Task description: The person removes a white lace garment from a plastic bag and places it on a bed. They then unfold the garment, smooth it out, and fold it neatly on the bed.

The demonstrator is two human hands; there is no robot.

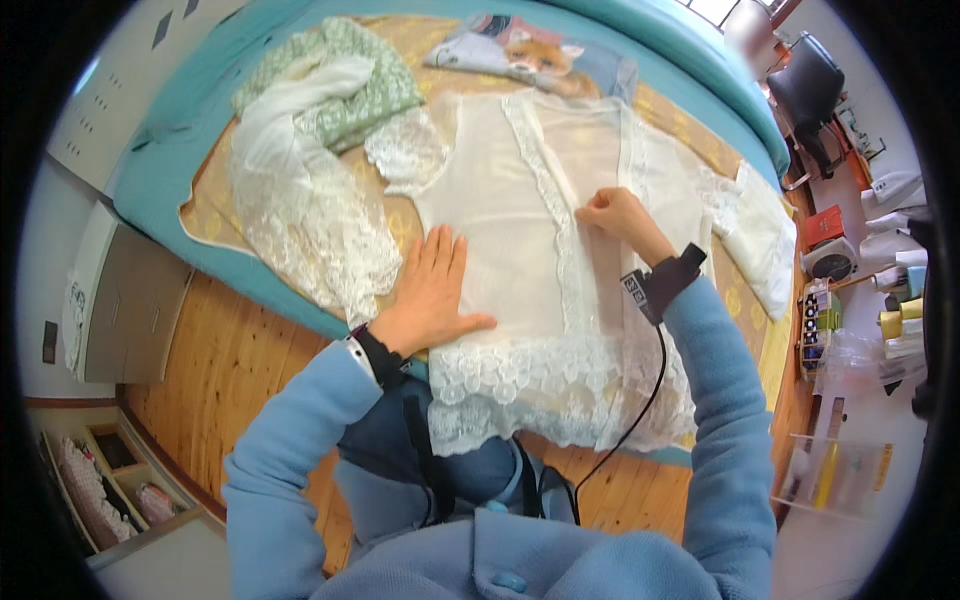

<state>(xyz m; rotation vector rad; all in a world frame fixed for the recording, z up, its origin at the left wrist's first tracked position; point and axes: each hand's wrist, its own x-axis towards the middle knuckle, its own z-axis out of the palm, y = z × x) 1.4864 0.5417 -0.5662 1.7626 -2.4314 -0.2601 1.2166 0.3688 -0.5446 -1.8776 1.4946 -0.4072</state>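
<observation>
A sheer white lace blouse (490, 240) lies spread out on the yellow patterned cloth, its scalloped lace hem toward me and hanging over the near edge. My left hand (432, 295) rests flat on its left side, fingers stretched out and thumb apart. Over the blouse's front opening, my right hand (618, 215) is closed, thumb and fingertips pinched together at the edge of the right front panel. The lace trim (540, 170) runs down the middle beside it. One lace sleeve (765, 240) lies out to the right.
A white lace garment (310, 200) lies heaped at the left beside a green patterned cloth (370, 85). Folded fabric with a fox picture (545, 60) sits at the far side. A black cable (655, 385) hangs from my right wrist. An office chair (806, 85) stands at the far right.
</observation>
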